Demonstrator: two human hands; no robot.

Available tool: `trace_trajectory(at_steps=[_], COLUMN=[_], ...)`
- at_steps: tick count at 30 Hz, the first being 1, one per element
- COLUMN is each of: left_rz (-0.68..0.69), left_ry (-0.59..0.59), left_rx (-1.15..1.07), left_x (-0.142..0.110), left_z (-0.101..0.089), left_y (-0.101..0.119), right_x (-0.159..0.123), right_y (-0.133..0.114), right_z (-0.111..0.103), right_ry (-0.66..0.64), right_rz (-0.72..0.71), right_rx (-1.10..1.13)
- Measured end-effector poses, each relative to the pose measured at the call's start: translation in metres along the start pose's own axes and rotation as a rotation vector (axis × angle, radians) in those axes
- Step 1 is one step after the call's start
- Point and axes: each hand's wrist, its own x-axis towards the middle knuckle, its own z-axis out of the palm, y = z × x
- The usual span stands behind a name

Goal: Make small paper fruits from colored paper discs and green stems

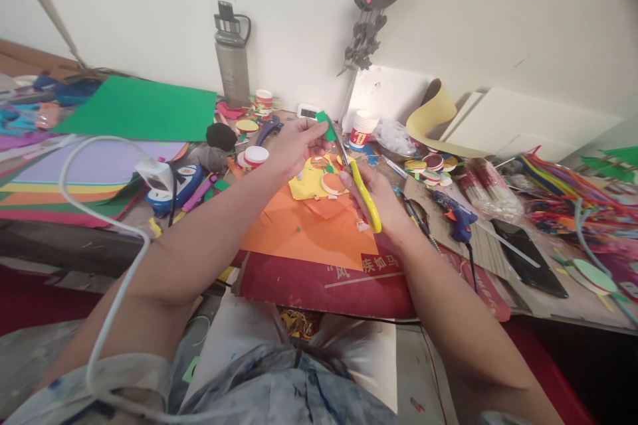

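Step in hand, as judged from the pose: cutting a small piece of green paper (pixel 323 119) with scissors (pixel 366 196). The left hand (pixel 298 145) pinches the paper between thumb and fingers, above the far side of the orange sheet (pixel 304 229). The right hand (pixel 381 194) grips the yellow handles; the blades point far and left and lie against or just beside the paper's right side. Contact between blade and paper edge cannot be confirmed.

A closing stroke calls for the paper to be held steady, the blades aligned with the intended line, and the left fingertips kept clear. Below the hands, a yellow sheet (pixel 302 187) with paper scraps overlaps the orange sheet. A larger green sheet (pixel 142 109) lies at far left on the counter (pixel 581 311).
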Motion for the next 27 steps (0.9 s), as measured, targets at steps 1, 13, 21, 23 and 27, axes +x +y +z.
trace_trajectory(at_steps=[1,13,21,23,27], left_rz=[-0.008,-0.029,-0.049,-0.061,-0.074], left_ry=[-0.008,-0.036,-0.038,-0.063,-0.112], left_rx=[0.005,0.039,0.026,0.03,0.034], left_x=[0.0004,0.0001,-0.001,-0.0019,-0.0026], left_z=[0.0001,-0.001,0.0001,0.0009,0.0013], left_y=[-0.0008,-0.0007,0.0021,0.0012,-0.0019], right_x=[0.0005,-0.0037,-0.0053,-0.0041,-0.0015], right_y=[0.0017,-0.0017,-0.0045,-0.0016,0.0031], right_z=[0.0,0.0027,0.0042,0.0038,0.0033], right_ry=[0.004,0.042,0.058,0.061,0.057], right_rz=[-0.006,-0.016,-0.001,-0.012,-0.023], right_rx=[-0.004,-0.061,-0.084,-0.078,-0.071])
